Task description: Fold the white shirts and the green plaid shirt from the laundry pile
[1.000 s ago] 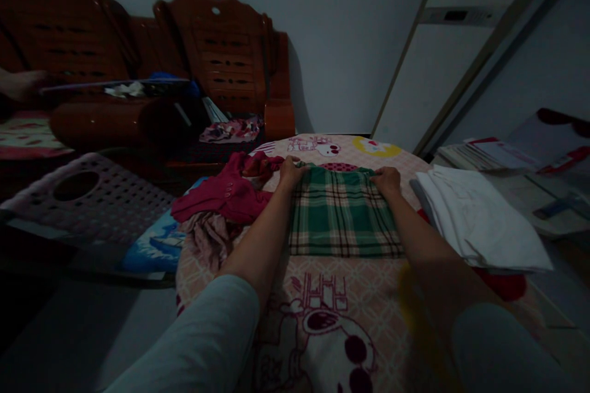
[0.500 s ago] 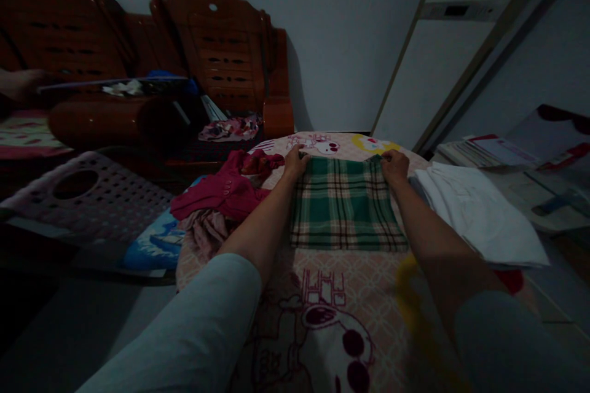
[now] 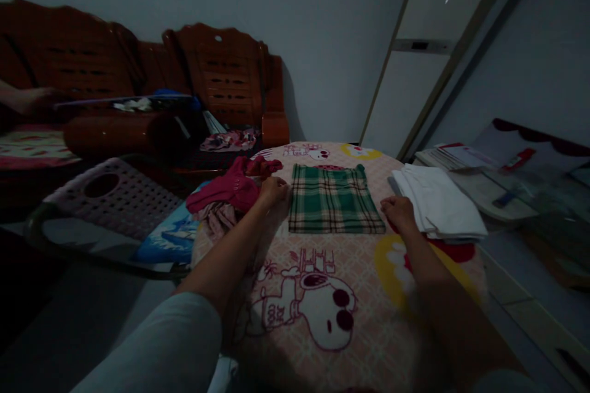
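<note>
A green plaid cloth garment (image 3: 335, 199), folded into a rough rectangle, lies flat on the patterned tablecloth (image 3: 295, 258). Just left of its edge is my left hand (image 3: 274, 190), fingers loosely bent, open and holding nothing. My right hand (image 3: 399, 212) hovers to the right of the cloth, fingers loosely curled with a gap from the fabric; nothing shows in it. Beside my left hand lies a crumpled magenta garment (image 3: 228, 187) with a dusty pink cloth (image 3: 219, 218) under it. Folded white clothing (image 3: 437, 199) is stacked beyond my right hand.
A woven chair (image 3: 115, 196) holding a blue printed item (image 3: 170, 236) stands left of the table. Behind are wooden seats (image 3: 221, 73). Another person's hand (image 3: 32, 99) holds a thin flat object at far left. Papers (image 3: 461, 156) lie on a side surface at right.
Both hands have let go of the plaid cloth's far corners. My left hand moved left and nearer; my right hand came nearer, beside the cloth. The camera view has shifted.
</note>
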`<state>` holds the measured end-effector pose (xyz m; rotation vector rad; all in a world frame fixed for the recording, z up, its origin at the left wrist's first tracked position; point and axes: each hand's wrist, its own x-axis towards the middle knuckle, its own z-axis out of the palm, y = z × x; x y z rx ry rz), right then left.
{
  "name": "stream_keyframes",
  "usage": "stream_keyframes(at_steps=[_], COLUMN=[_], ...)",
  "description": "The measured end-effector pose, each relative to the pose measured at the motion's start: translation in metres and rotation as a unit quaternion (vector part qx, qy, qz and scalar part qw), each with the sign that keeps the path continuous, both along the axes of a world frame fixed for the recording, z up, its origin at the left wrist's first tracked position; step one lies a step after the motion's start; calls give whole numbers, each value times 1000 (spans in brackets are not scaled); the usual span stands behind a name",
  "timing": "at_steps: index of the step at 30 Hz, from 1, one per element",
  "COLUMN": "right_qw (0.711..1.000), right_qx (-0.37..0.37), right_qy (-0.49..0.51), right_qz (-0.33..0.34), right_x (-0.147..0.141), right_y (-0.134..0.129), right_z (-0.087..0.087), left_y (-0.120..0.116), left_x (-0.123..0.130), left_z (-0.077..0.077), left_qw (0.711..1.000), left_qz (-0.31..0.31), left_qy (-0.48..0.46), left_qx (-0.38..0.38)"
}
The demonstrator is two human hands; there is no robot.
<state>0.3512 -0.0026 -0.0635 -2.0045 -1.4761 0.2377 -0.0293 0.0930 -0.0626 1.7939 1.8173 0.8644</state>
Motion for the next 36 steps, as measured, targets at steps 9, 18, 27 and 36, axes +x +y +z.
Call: stream_keyframes(at_steps=[9, 18, 27, 36], right_qw=[991, 997, 965, 921], right_qx=[-84, 33, 65, 29], right_qy=[100, 62, 253, 386], right_qz=[35, 11, 9, 37], right_x=[0, -10, -24, -30], right_y=[-50, -52, -53, -63], right_z=[-4, -4, -4, -1], left_y=[-70, -92, -95, -98], left_x=[1, 18, 22, 20], left_z=[-12, -17, -9, -14], left_qw=[989, 937, 921, 960], left_qz=[-53, -69, -154, -132], left_qy=[-90, -340, -354, -245], left_qx=[-101, -51, -58, -1])
